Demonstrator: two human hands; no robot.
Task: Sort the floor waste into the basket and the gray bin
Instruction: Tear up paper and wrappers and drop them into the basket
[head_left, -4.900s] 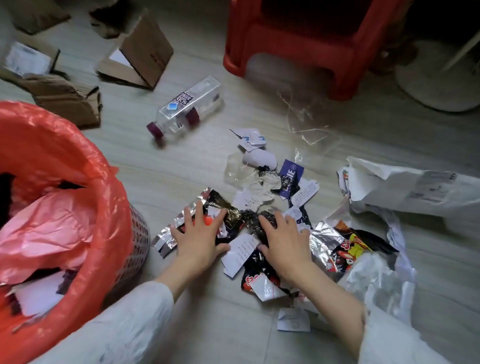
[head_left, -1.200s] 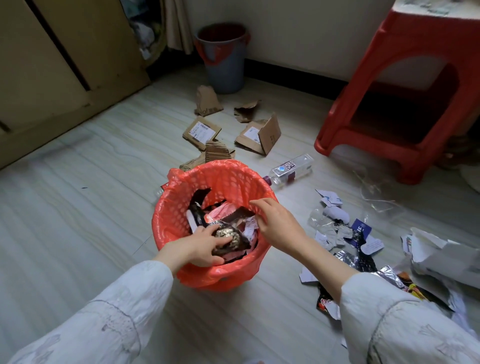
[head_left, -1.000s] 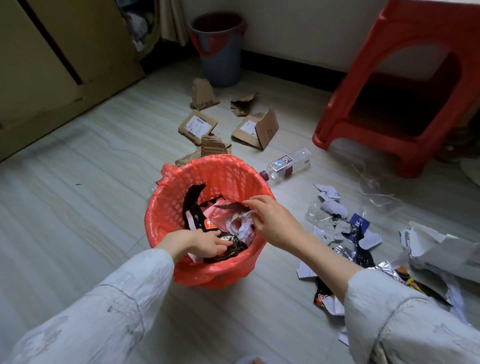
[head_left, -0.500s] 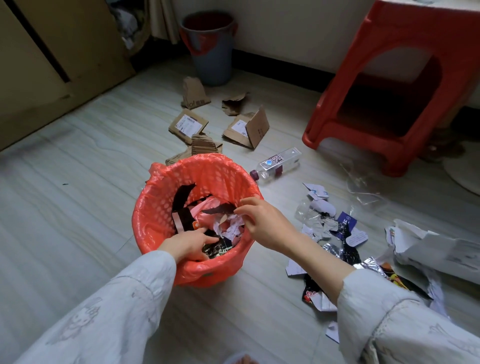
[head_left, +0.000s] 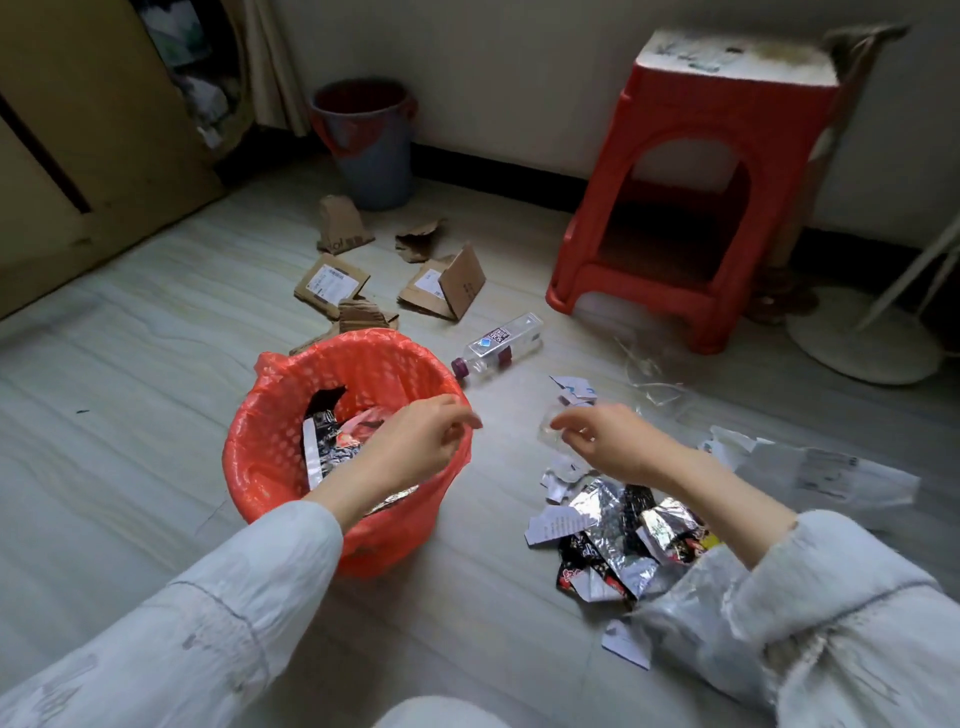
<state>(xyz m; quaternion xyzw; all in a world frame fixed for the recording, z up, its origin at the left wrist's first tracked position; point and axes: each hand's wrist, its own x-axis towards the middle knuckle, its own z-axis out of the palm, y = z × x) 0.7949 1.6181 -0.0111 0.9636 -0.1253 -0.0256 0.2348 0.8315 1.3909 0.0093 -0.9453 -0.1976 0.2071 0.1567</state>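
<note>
The basket (head_left: 270, 447), lined with a red plastic bag, stands on the floor at centre left and holds foil wrappers and paper scraps. My left hand (head_left: 415, 441) hovers over its right rim, fingers loosely curled, with nothing visible in it. My right hand (head_left: 608, 441) is to the right of the basket, above the pile of foil wrappers and torn paper (head_left: 618, 525), fingers slightly apart and empty. The gray bin (head_left: 369, 140) stands by the far wall. A clear plastic bottle (head_left: 498, 345) lies behind the basket.
Torn cardboard pieces (head_left: 441, 283) lie between the basket and the gray bin. A red plastic stool (head_left: 691, 208) stands at the back right, with a white fan base (head_left: 862, 338) beside it. A crumpled white mailer bag (head_left: 810, 467) lies at the right. Clear plastic film (head_left: 649, 379) lies near the stool.
Both hands have come up out of the basket, leaving the wrappers inside. My right hand has swung right toward the waste pile; my left hand has lifted to the basket's right rim.
</note>
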